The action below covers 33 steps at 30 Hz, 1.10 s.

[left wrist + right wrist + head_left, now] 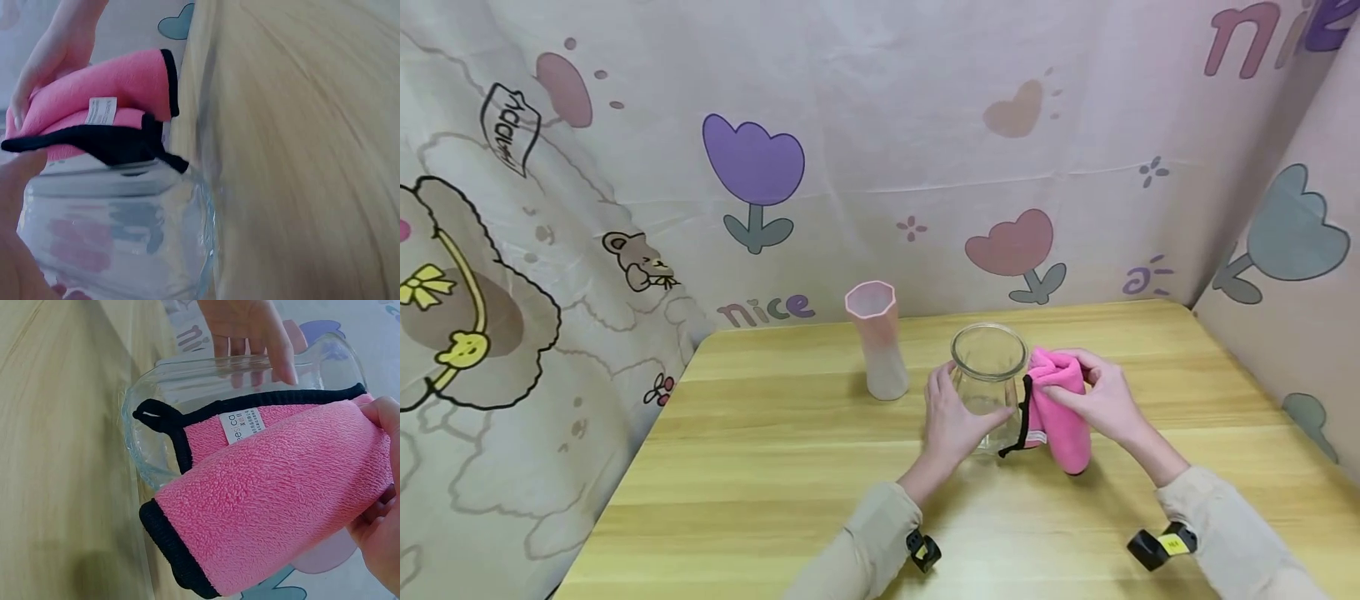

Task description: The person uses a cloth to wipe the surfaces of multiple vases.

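A clear glass jar (988,385) with a wide round rim stands on the table. My left hand (951,419) grips its side, thumb across the front and fingers round the left. Just right of the jar, my right hand (1108,402) holds a folded pink towel (1063,421) by its upper part, thumb on the near side. The towel has black edging, a black hanging loop and a white label (242,425), clear in the right wrist view. Its trimmed edge lies against or very near the glass (125,228); whether they touch is hard to tell.
A pink-and-white vase (880,346) stands upright left of the jar, near the back of the wooden table (760,467). Patterned cloth (865,167) hangs behind the table and along both sides.
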Available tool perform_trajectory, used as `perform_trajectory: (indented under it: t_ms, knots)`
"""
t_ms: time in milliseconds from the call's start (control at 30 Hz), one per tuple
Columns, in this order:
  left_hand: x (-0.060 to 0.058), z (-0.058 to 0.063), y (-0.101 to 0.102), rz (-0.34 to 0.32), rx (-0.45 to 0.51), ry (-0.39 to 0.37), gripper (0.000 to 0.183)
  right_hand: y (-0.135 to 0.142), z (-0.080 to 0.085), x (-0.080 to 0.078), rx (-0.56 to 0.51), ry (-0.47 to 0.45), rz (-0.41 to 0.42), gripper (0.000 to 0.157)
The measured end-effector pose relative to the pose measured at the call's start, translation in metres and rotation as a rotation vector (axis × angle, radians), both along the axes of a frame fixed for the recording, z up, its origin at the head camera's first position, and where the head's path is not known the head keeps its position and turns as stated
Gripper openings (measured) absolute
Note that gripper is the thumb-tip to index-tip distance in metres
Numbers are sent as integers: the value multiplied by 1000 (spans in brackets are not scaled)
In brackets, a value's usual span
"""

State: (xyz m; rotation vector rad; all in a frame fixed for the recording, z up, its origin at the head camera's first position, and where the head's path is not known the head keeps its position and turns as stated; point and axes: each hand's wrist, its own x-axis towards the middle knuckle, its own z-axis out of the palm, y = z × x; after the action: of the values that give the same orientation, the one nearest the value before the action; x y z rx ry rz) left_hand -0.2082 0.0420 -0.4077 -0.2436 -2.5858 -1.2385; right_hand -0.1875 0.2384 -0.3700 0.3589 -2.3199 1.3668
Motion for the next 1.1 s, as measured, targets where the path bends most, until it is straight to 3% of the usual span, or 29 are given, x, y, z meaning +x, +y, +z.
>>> perform_trajectory:
  t_ms: [133,300,433,733,1100]
  knots:
    - [2,-4,5,81,-18,16,101,-11,13,8,-15,0,23,39]
    - [3,-9,10,155,-38,57,97,-6,-2,1,-22,-15,24,39]
    - [2,-12,12,159,-43,105,87,0,-12,-3,-21,-9,13,40]
    - [-6,-11,8,69,-24,75,90,5,-13,-4,-14,-16,11,40]
    - [-22,-12,-23,-199,110,-109,88,2,-19,-10,-8,-3,41,42]
